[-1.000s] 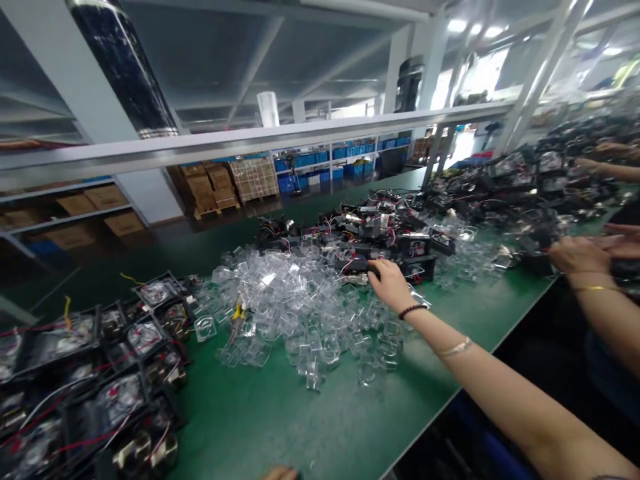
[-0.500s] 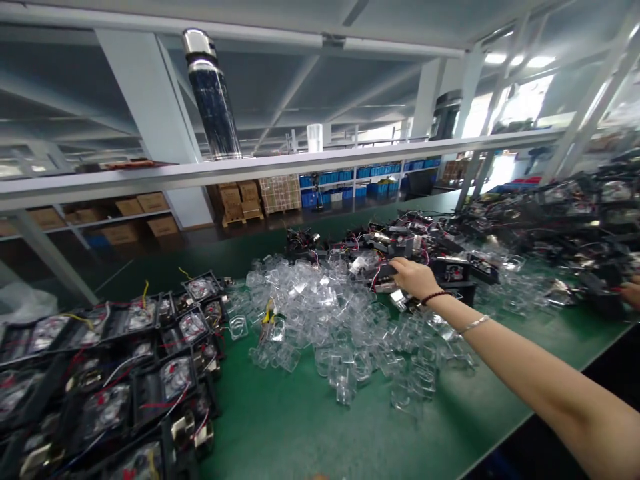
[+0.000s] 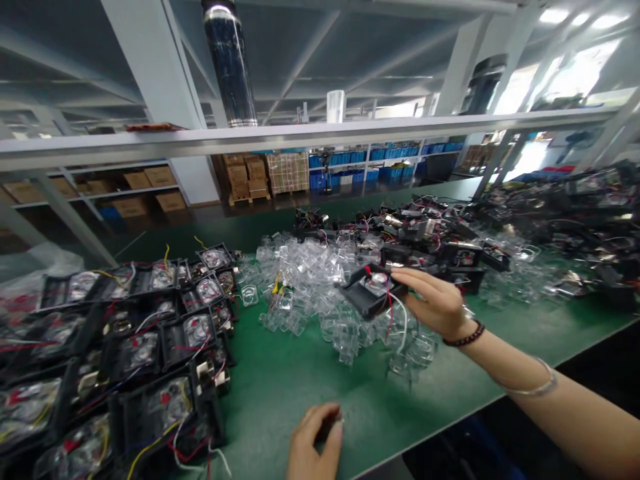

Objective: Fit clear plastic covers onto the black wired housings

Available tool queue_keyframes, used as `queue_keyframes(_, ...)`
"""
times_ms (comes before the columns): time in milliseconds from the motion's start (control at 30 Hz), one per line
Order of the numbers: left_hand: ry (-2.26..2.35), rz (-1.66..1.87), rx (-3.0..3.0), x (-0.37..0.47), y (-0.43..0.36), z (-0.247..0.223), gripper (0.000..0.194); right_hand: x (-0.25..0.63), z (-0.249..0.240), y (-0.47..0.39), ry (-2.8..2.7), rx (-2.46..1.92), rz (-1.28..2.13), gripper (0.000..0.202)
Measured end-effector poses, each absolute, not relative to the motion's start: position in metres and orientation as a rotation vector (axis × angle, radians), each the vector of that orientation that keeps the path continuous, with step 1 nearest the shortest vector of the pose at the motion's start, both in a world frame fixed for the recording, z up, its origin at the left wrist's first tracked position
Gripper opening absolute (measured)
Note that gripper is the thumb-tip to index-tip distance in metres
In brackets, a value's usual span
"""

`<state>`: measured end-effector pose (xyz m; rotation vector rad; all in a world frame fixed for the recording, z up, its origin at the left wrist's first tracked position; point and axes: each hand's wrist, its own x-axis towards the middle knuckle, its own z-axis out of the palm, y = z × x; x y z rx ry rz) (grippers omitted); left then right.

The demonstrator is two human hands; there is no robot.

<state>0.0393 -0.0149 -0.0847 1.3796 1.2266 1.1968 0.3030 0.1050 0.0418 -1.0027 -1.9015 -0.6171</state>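
My right hand (image 3: 435, 303) grips the right end of a black housing (image 3: 367, 293), raised over the heap of clear plastic parts (image 3: 313, 270). A clear round piece and red and white wires show on the housing. Low in the view, my left hand (image 3: 317, 440) is over the green tabletop (image 3: 280, 393), its thumb and fingers curled towards each other; a small shiny bit shows at the fingertips, too small to make out. Rows of black housings with wires (image 3: 145, 353) lie at the left.
Behind the clear parts lies a pile of black wired parts (image 3: 425, 227), and more are heaped at the right. A metal shelf rail (image 3: 300, 137) crosses above the table, bearing a dark bottle (image 3: 230, 67) and a white cup (image 3: 335, 107).
My right hand has lifted a black housing out of the pile and brought it nearer. My left hand has come into view at the bottom. The camera view has tilted down.
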Motion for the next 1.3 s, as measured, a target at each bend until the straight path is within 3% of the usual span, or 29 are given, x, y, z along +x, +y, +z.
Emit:
queue_keyframes(100,1.022,1.187,1.066,0.037,-0.017,-0.052,0.062,0.260,0.008,0.072,-1.976,-0.832,-0.436,0.022)
queue_keyframes(167,0.946,1.168,0.921,0.030,-0.019,-0.034,0.067,0.234,-0.014,0.056,-2.001,-0.648,-0.340,0.030)
queue_keyframes(267,1.024,1.101,0.722,0.017,-0.024,-0.019,0.053,0.203,-0.042,0.041,-1.961,-0.563,-0.176,0.043)
queue_keyframes(400,1.098,1.169,0.775,0.004,-0.020,-0.027,0.048,0.174,-0.067,0.031,-1.879,-0.792,0.094,0.053)
queue_keyframes(567,1.296,1.173,1.039,-0.011,0.002,-0.061,0.050,0.160,-0.090,0.021,-1.811,-1.111,0.425,0.039)
queue_keyframes(733,1.650,0.991,1.549,-0.031,0.006,-0.075,0.039,0.169,-0.100,0.006,-1.827,-1.132,0.617,0.019)
queue_keyframes(833,1.961,1.161,1.770,-0.028,-0.009,-0.074,0.027,0.172,-0.097,-0.002,-1.804,-1.151,0.738,0.019)
queue_keyframes(933,1.948,1.281,1.986,-0.012,-0.024,-0.074,0.015,0.168,-0.089,0.000,-1.707,-1.276,0.959,0.026)
queue_keyframes(1100,1.779,1.047,2.017,0.009,-0.024,-0.076,0.027,0.151,-0.082,0.012,-1.583,-1.328,1.556,0.035)
queue_keyframes(1200,1.778,0.925,1.786,0.011,-0.020,-0.072,0.032,0.140,-0.084,0.010,-1.618,-1.304,1.531,0.028)
queue_keyframes(1300,1.789,0.821,1.537,0.013,-0.018,-0.063,0.037,0.135,-0.088,-0.001,-1.784,-1.247,1.200,0.023)
